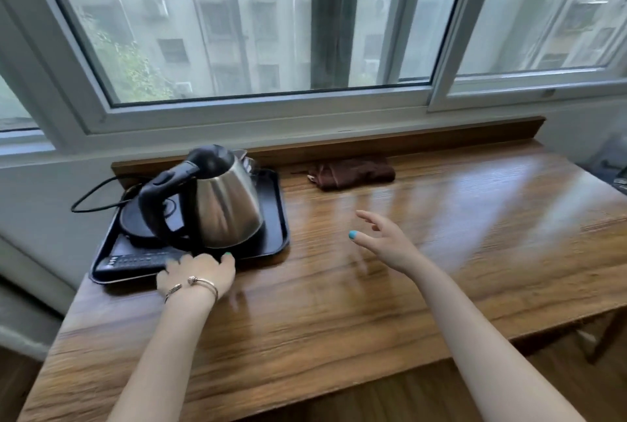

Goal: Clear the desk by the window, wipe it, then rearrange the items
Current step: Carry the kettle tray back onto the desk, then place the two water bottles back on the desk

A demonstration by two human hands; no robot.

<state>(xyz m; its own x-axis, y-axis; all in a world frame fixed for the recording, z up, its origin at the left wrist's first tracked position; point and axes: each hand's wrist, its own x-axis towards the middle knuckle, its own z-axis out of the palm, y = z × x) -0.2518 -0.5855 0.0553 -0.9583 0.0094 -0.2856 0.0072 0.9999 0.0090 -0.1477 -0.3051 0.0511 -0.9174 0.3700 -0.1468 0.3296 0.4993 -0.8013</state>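
Left hand (198,272): fingers curled over the black tray's (276,218) near rim, likely positioning it.
Right hand (383,240): spread wide, empty, hovering over the counter (339,313).
Kettle (224,204): on tray, beyond left hand.
Brown cloth (353,172): beyond right hand, reachable for wiping.

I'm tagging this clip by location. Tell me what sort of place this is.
Probably a hotel or rented room high up: a wooden desk under a sliding window facing apartment blocks, with an electric kettle on a black tray.
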